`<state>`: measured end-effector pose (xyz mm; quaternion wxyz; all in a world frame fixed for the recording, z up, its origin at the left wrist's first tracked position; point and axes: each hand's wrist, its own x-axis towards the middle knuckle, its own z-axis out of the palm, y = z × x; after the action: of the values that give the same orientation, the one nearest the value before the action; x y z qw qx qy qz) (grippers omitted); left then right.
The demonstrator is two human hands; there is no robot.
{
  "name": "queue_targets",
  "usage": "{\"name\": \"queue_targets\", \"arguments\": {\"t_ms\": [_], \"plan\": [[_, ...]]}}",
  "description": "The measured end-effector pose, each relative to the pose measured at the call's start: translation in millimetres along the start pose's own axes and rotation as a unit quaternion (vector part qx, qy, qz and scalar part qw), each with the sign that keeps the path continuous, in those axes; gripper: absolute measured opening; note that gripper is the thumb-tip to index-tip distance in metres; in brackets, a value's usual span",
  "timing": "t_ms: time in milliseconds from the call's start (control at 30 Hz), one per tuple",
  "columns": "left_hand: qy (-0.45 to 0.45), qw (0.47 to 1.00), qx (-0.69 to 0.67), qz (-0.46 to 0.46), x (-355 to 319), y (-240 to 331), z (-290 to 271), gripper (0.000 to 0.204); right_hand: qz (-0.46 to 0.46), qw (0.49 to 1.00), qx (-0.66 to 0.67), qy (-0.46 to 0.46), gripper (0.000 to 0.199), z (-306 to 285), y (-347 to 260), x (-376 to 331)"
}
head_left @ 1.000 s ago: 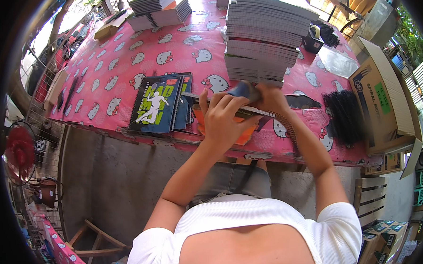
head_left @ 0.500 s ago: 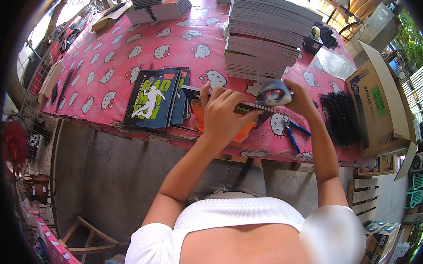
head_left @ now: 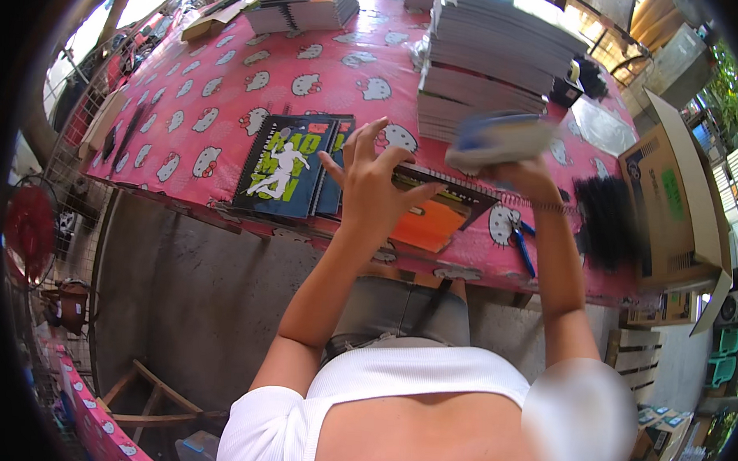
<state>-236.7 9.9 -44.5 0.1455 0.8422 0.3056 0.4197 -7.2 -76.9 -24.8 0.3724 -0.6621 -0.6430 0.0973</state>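
A glossy pink plastic tablecloth [head_left: 226, 101] printed with white cat faces is seen covering the table. Smooth, shiny card covers are shown on the dark notebooks [head_left: 285, 165] at the near left. A metal wire spiral is seen on the notebook [head_left: 436, 202] under the hands. Matt paper edges are shown on the tall stack [head_left: 491, 79]. Rough brown cardboard forms the box [head_left: 675, 194] at right.

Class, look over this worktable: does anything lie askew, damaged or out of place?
Nothing looks damaged or spilled. The spiral notebook under the left hand lies tilted across an orange sheet, which overhangs the table edge.
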Motion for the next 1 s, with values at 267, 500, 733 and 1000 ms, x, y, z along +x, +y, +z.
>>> {"name": "queue_targets", "arguments": {"t_ms": [267, 500, 733, 1000], "plan": [[0.067, 0.996, -0.058, -0.010, 4, -14, -2, 0.047, 0.039, 0.921, 0.379, -0.087, 0.048, 9, 12, 7], [0.100, 0.980, -0.169, -0.033, -3, -40, 5, 0.051, 0.010, 0.857, 0.510, -0.076, 0.053, 28, -6, 27], [0.079, 0.870, -0.457, -0.167, -9, -37, 2, 0.044, -0.035, 0.986, 0.153, -0.049, 0.048, 38, -2, 38], [0.079, 0.832, -0.497, -0.234, -21, -47, 3, 0.045, 0.025, 0.983, -0.170, -0.065, 0.032, 54, -4, 63]]}}
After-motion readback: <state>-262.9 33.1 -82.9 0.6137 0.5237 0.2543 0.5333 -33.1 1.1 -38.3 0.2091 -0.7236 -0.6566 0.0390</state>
